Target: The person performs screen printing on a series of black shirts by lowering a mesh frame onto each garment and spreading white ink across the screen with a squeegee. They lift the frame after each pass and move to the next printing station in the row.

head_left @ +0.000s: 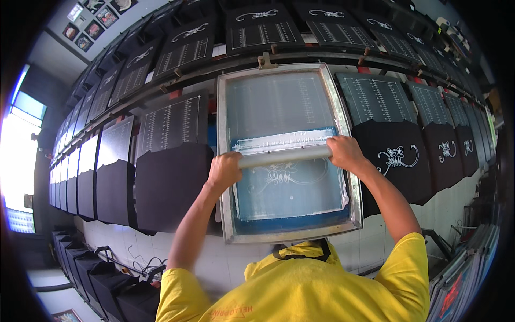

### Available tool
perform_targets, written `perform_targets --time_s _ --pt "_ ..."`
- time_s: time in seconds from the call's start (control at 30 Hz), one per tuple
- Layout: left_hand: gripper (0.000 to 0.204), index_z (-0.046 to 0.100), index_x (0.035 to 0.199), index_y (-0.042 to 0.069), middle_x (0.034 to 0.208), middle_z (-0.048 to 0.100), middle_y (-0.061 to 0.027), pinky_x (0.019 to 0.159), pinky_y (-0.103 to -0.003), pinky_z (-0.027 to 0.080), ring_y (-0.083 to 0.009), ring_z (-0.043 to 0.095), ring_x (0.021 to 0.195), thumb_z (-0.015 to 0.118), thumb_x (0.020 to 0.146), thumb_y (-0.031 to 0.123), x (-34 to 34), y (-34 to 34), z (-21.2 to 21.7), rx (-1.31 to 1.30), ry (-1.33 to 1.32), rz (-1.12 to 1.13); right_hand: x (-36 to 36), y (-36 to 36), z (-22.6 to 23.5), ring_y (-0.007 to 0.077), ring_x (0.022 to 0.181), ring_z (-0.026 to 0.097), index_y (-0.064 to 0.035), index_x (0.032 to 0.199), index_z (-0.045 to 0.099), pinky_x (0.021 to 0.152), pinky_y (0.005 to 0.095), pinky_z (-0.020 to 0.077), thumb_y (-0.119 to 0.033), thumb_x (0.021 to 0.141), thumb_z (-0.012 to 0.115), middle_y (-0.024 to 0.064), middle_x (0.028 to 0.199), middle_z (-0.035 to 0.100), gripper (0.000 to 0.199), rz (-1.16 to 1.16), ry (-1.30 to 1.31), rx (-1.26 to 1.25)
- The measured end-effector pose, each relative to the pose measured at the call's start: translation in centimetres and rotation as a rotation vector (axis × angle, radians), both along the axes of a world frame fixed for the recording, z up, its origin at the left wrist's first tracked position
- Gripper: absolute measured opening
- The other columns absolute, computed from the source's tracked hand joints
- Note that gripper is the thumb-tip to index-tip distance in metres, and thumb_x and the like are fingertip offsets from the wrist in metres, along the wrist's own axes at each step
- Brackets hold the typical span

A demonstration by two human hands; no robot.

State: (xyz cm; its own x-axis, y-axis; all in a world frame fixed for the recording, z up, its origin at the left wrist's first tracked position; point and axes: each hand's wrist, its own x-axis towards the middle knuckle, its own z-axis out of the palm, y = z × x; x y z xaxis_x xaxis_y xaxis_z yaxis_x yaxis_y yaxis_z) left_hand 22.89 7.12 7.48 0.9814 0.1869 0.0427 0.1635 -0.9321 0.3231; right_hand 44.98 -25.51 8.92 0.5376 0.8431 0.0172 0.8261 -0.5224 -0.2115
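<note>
A screen printing frame [227,214] with a pale metal border lies in front of me over one of the pallets. Across its mesh runs a squeegee [287,156], gripped at its left end by my left hand [225,169] and at its right end by my right hand [346,153]. White ink [284,138] is banked along the squeegee's far side. A scroll-like floral design [284,176] shows through the blue-grey mesh on the near side. Whatever lies beneath the screen is mostly hidden.
Black shirts on pallets line both sides; the shirt [394,155] to the right bears a white print, while the left shirt [171,180] looks plain. A rail [193,74] with clamps runs behind the screen. Stacked frames [464,268] stand at lower right.
</note>
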Motion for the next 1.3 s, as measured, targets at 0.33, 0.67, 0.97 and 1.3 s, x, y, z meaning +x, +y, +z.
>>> perform_targets --time_s 0.33,0.67,0.97,1.3 --pt "0.032 0.074 0.097 0.007 0.091 0.072 -0.0207 0.083 -0.047 0.055 -0.0414 0.069 0.089 0.061 0.068 0.001 1.4 0.8 4.6 -0.026 0.029 0.085 1.2 1.2 5.6 0.0399 0.082 0.070 -0.0028 0.079 0.068 0.074 0.0502 0.0546 -0.006 0.073 0.063 0.0211 0.080 0.070 0.009 -0.057 0.015 0.007" --pt "0.034 0.073 0.101 0.002 0.096 0.073 -0.0172 0.079 -0.040 0.061 -0.0332 0.073 0.085 0.065 0.068 -0.001 -9.2 -6.7 4.3 0.033 -0.142 0.016 -9.7 -7.6 2.3 0.0327 0.087 0.068 -0.0063 0.086 0.062 0.072 0.0470 0.0569 -0.007 0.075 0.063 0.0106 0.089 0.068 0.011 -0.031 -0.093 0.109" --pt "0.042 0.061 0.109 0.004 0.109 0.064 -0.0110 0.086 -0.041 0.056 -0.0320 0.063 0.106 0.064 0.068 -0.002 -18.2 -12.8 -1.9 0.005 -0.124 0.009 -19.2 -13.3 -3.6 0.0279 0.095 0.065 -0.0055 0.089 0.059 0.077 0.0392 0.0567 -0.003 0.068 0.066 0.0072 0.098 0.063 0.023 -0.009 -0.195 0.237" --pt "0.067 0.049 0.135 -0.002 0.139 0.048 -0.0185 0.120 -0.046 0.030 -0.0359 0.041 0.138 0.064 0.070 0.000 -20.8 -15.2 -3.5 0.157 -0.060 -0.029 -22.7 -14.5 -3.8 0.0345 0.123 0.050 0.0038 0.121 0.054 0.104 0.0426 0.0467 -0.040 0.068 0.087 0.0163 0.126 0.051 0.076 -0.009 -0.132 0.169"
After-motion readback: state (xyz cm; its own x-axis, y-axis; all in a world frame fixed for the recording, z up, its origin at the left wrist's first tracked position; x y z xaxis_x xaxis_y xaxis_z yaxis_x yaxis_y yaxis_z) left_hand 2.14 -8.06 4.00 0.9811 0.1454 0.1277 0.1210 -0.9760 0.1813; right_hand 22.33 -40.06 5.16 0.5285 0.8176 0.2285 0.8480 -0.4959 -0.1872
